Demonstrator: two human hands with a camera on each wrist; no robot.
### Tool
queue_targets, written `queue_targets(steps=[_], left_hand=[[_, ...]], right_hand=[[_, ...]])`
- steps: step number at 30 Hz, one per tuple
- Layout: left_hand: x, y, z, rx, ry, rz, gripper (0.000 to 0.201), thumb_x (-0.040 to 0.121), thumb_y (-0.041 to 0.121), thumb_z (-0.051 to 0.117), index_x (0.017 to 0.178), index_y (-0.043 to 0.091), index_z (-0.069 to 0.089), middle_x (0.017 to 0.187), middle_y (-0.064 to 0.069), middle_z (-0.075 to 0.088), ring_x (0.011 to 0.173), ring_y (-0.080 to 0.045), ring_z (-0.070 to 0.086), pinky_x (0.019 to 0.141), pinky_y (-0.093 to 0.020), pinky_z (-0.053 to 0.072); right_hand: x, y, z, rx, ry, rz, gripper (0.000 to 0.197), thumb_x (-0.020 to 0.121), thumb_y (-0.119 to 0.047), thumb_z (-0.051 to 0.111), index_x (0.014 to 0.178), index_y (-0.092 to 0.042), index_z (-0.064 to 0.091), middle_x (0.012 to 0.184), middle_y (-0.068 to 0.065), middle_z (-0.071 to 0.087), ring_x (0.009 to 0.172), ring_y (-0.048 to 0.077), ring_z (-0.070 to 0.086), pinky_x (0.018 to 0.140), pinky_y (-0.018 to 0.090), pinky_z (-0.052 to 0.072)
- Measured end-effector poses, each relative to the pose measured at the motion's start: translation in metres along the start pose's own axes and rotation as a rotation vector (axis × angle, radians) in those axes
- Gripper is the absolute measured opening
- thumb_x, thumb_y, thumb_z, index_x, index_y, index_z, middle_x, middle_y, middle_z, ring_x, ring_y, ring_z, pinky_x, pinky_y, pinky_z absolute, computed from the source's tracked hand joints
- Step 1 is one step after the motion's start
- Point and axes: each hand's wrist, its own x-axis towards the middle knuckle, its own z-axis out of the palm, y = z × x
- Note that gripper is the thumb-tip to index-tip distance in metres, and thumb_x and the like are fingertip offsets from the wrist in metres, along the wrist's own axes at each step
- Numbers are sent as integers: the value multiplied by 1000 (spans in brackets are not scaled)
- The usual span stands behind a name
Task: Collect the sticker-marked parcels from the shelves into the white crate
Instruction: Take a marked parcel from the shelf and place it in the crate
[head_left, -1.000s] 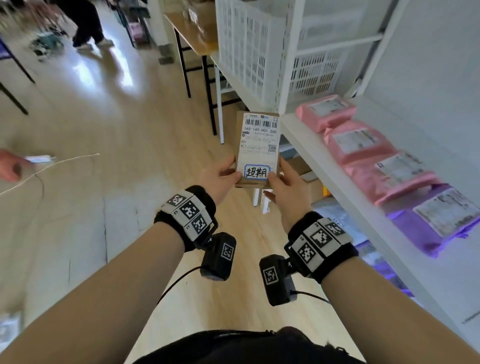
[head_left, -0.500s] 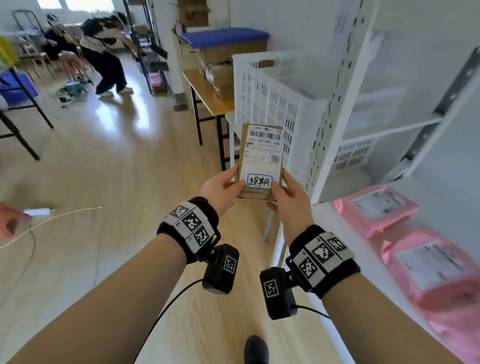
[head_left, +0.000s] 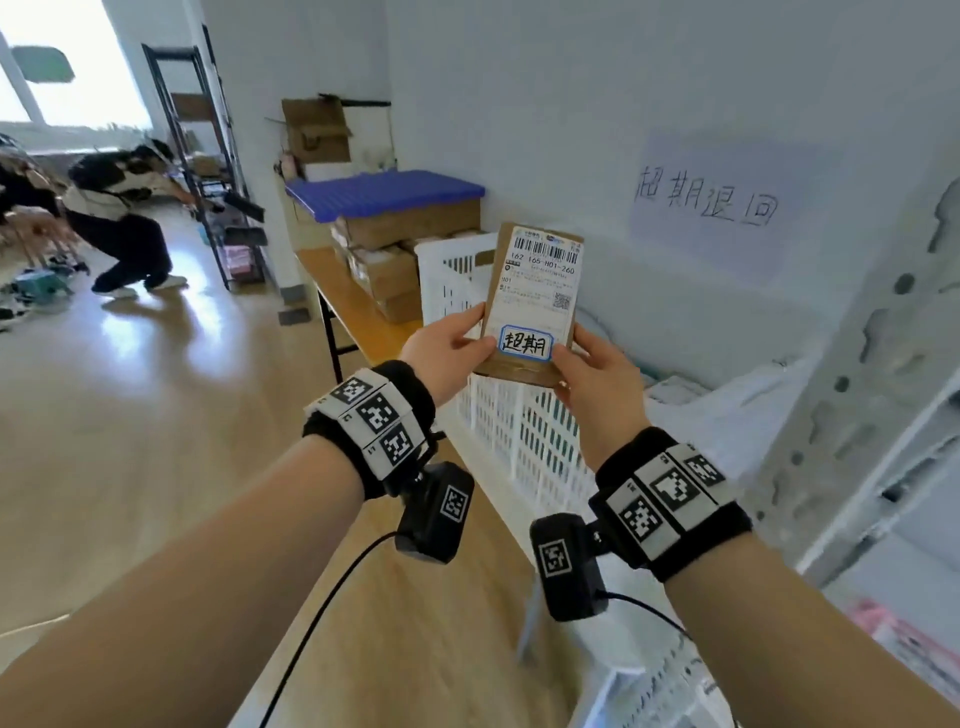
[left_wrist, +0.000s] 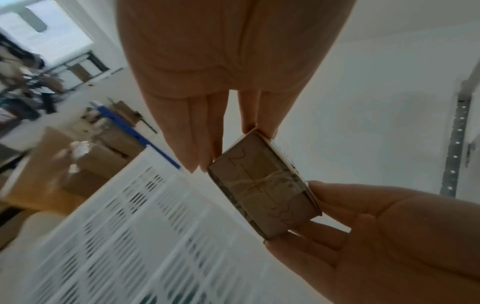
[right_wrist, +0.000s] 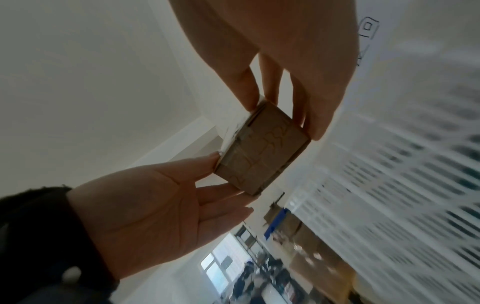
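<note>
A brown cardboard parcel (head_left: 535, 306) with a white shipping label and a blue-bordered handwritten sticker is held upright between both hands. My left hand (head_left: 475, 338) pinches its lower left edge, thumb on the front. On the lower right edge my right hand (head_left: 569, 361) pinches it the same way. The white slatted crate (head_left: 519, 436) stands just behind and below the parcel. From the left wrist, the parcel's taped bottom (left_wrist: 262, 197) shows between my left fingers (left_wrist: 205, 144) and the right hand (left_wrist: 376, 226). The right wrist view shows the same parcel (right_wrist: 262, 156) beside the crate wall (right_wrist: 402, 185).
Beyond the crate, a wooden table (head_left: 343, 291) carries stacked cardboard boxes under a blue lid (head_left: 384, 189). A white shelf upright (head_left: 857, 395) rises at right, with a pink parcel (head_left: 904, 639) low behind it. A person (head_left: 119, 228) crouches far left near a black rack (head_left: 208, 156).
The view has swung from the shelf of pink parcels toward the crate. Both hands have carried the parcel up, so it now sits in front of the crate's near wall.
</note>
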Motion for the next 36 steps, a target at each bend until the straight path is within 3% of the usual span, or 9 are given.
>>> queue_targets(steps=[5,9,11,16,21,26,29,33,36], left_hand=[[109,18,-33,54,-145,190,45,97,28,45,142,27,38,128,-5,58,102,-21,60,92,-33,47],[179,37,-36,-7,-302,202,43,98,26,44,141,25,40,104,-6,59,85,-19,57,75,-28,51],[211,45,-31,-17,-396,204,41,99,26,43,139,25,41,102,-4,59,85,-19,58,70,-23,48],[279,64,-7,47,-589,199,39,99,26,42,137,22,43,113,-7,60,92,-18,58,82,-29,48],[327,80,31,181,-717,217,37,98,24,46,134,21,47,123,-8,60,101,-21,59,95,-34,47],[356,74,85,301,-805,239,40,94,21,53,133,14,50,112,-7,63,96,-16,60,81,-24,50],[370,64,114,353,-878,225,57,89,19,62,140,7,39,116,-11,63,96,-20,63,80,-28,53],[388,52,150,406,-1058,140,82,82,15,70,146,0,20,125,-18,60,103,-25,64,88,-33,52],[397,41,174,434,-1219,108,88,79,10,73,146,-2,17,125,-20,59,99,-25,65,87,-33,54]], right_hand=[[92,-34,32,-119,240,-58,22,89,-9,56,108,-8,68,103,9,71,96,24,67,87,40,55],[144,-66,34,-206,376,-50,23,87,-3,55,67,-12,64,84,15,66,74,25,61,77,38,54],[168,-78,29,-284,406,-34,26,86,-2,56,62,-11,60,86,21,67,75,28,61,80,42,56],[219,-89,2,-400,410,75,15,86,0,59,90,14,62,102,25,69,83,29,67,85,46,56],[249,-89,-28,-451,349,239,10,92,-12,59,85,-5,55,94,18,69,87,30,69,80,41,57],[271,-66,-61,-511,387,430,25,97,-26,51,102,-2,44,80,24,61,86,39,65,82,46,55],[282,-46,-75,-503,433,528,27,98,-27,48,111,-4,43,75,20,60,79,37,63,77,45,54],[286,-20,-90,-471,433,712,33,97,-24,52,118,1,47,92,20,64,90,38,66,78,47,56],[283,-3,-96,-446,421,843,17,91,-7,59,106,-2,53,79,16,68,60,27,70,58,44,58]])
